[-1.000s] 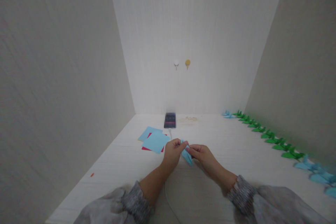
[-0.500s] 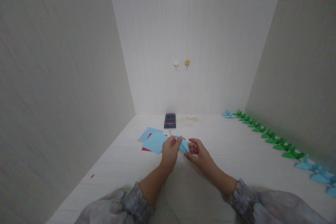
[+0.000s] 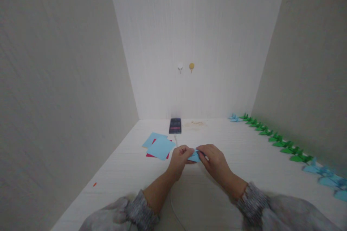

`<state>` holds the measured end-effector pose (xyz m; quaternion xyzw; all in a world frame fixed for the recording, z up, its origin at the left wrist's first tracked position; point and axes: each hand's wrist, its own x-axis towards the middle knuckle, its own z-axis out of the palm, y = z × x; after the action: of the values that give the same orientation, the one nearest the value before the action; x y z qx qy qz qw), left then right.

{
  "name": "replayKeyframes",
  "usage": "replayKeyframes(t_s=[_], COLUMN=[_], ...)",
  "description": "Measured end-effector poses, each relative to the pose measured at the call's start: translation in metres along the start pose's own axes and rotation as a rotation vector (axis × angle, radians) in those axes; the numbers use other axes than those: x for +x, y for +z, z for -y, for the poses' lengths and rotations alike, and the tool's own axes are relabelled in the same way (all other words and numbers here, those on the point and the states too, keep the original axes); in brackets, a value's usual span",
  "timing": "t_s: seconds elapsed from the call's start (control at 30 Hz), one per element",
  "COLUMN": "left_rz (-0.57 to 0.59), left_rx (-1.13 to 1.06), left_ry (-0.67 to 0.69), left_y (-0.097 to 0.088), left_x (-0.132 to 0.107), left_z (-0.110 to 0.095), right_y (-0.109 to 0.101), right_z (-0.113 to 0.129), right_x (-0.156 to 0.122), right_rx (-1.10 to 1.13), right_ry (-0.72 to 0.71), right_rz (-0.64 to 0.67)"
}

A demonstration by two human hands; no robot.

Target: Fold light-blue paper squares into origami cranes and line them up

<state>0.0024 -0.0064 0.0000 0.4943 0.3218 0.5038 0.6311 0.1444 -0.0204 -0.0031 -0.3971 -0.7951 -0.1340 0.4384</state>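
Observation:
Between my hands, just above the white table, is a small folded piece of light blue origami paper (image 3: 194, 157). My left hand (image 3: 180, 159) pinches its left side between thumb and fingers. On the other side, my right hand (image 3: 213, 158) has its thumb and fingertips closed on the right edge of the same paper. Fingers cover much of the fold, so its full shape is hidden. Just left of my left hand lie loose square sheets of blue paper (image 3: 161, 148), with red paper (image 3: 151, 155) showing from under them.
A phone (image 3: 175, 125) lies at the back of the table, its white cable (image 3: 173, 205) running toward me. Along the right wall stands a row of folded green paper figures (image 3: 288, 148), with blue ones (image 3: 316, 168) at both ends. A small orange scrap (image 3: 94, 184) lies at left.
My right hand has come in from beside the paper and now grips its right edge. The folded paper and my left hand have shifted slightly right and nearer to me.

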Motion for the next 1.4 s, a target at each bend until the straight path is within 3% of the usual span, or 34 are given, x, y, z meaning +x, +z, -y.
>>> replayKeyframes(t_s=[0.27,0.5,0.7,0.9,1.03,1.4], left_rz=[-0.028,-0.059,-0.023,0.106,0.119,0.165], left_rx=[0.008,0.108,0.026,0.036,0.123,0.073], left_ry=[0.021,0.076,0.041,0.051,0.118,0.077], left_y=[0.0,0.0,0.0,0.0,-0.001,-0.003], left_x=[0.0,0.001,-0.002,-0.005,-0.004,-0.005], left_z=[0.001,0.004,-0.003,-0.009,-0.009,-0.007], right_y=[-0.011,-0.002,-0.008,-0.011,-0.013,-0.013], right_z=[0.001,0.001,0.003,0.001,0.003,0.002], right_x=[0.006,0.004,0.006,0.005,0.006,0.005], right_rx=[-0.201,-0.216,-0.192,-0.214,-0.269,-0.245], right_ry=[-0.196,-0.299,-0.276,-0.275,-0.274,-0.303], right_rz=[0.025,0.059,0.06,0.097,0.122,0.061])
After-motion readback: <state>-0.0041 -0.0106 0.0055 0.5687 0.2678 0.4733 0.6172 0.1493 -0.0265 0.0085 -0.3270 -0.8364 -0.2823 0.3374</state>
